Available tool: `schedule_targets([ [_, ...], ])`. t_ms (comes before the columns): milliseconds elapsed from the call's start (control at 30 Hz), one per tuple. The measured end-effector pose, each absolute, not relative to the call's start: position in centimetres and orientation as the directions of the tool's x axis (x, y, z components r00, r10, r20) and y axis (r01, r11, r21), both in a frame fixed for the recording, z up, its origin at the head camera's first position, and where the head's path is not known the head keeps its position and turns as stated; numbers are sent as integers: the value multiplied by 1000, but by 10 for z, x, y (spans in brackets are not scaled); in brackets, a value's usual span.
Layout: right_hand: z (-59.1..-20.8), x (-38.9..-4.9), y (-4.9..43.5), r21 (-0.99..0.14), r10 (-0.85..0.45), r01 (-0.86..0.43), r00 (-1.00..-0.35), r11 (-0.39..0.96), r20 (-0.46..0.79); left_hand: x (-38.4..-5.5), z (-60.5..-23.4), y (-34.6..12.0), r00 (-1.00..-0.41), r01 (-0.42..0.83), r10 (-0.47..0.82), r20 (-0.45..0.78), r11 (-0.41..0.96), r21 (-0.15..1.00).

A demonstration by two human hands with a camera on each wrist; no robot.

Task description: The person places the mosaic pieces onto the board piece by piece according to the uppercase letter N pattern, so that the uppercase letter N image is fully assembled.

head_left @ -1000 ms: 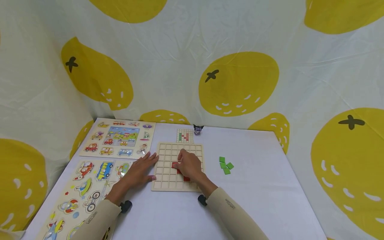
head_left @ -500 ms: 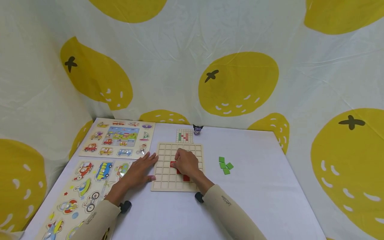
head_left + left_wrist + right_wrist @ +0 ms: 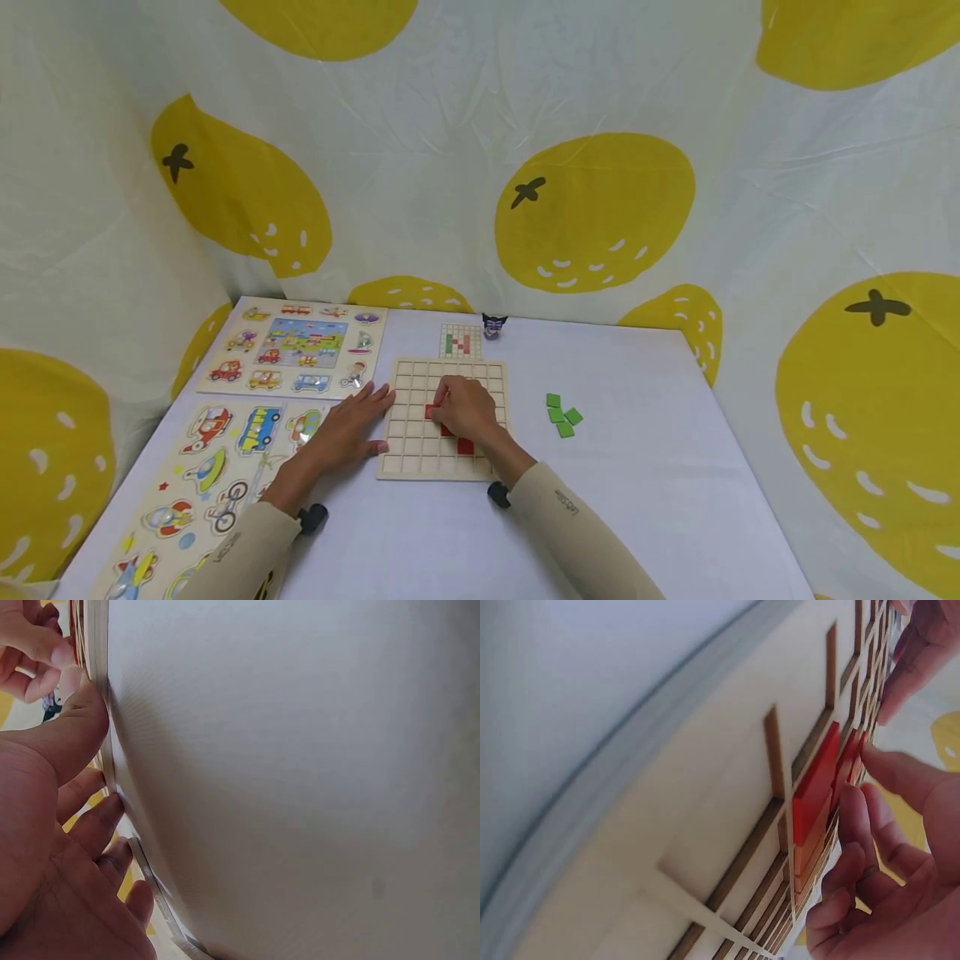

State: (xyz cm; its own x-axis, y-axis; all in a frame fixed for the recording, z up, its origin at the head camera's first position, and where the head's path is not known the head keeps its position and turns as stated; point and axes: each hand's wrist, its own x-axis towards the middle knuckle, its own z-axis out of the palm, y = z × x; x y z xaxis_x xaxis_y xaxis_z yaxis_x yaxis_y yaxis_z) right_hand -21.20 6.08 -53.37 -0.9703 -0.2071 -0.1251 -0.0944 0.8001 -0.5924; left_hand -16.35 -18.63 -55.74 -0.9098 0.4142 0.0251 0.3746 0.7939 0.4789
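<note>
right hand (image 3: 467,408) thumbing a red tile (image 3: 430,412), can't tell if grip's pinched, left hand (image 3: 348,429) loose at gridded board (image 3: 412,469) edge, bench (image 3: 645,492) room rightward

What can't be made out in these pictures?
Head view: square beige wooden grid board, cells under right grip hidden.
Head view: lower beige wooden vehicle puzzle, partly hidden by beige left sleeve, cut off by bottom edge.
Head view: dark lettering on beige right sleeve, too small.

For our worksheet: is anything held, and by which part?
The right hand touches the right side of a red tile; grip unclear. The left hand holds nothing.
</note>
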Motion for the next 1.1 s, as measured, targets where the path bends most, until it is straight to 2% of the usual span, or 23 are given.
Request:
schedule_targets([
  [200,-534,-212,76,-695,-290,-166,-955,700,-64,-163,-557,-187,-910,372,415,22,788,490],
  [367,-533,-216,102,-764,-251,-150,-968,627,-16,-164,-557,-187,-908,377,418,25,789,486],
  [600,-533,-225,149,-763,-169,-121,-985,635,16,-163,-557,-187,-908,380,418,34,784,490],
  [867,-534,-228,200,-743,-110,-36,-993,668,-51,-163,-560,-186,-899,396,436,36,776,491],
  [1100,-533,-232,233,-706,-122,-38,-990,707,-69,-164,-560,-188,-908,383,418,32,794,472],
])
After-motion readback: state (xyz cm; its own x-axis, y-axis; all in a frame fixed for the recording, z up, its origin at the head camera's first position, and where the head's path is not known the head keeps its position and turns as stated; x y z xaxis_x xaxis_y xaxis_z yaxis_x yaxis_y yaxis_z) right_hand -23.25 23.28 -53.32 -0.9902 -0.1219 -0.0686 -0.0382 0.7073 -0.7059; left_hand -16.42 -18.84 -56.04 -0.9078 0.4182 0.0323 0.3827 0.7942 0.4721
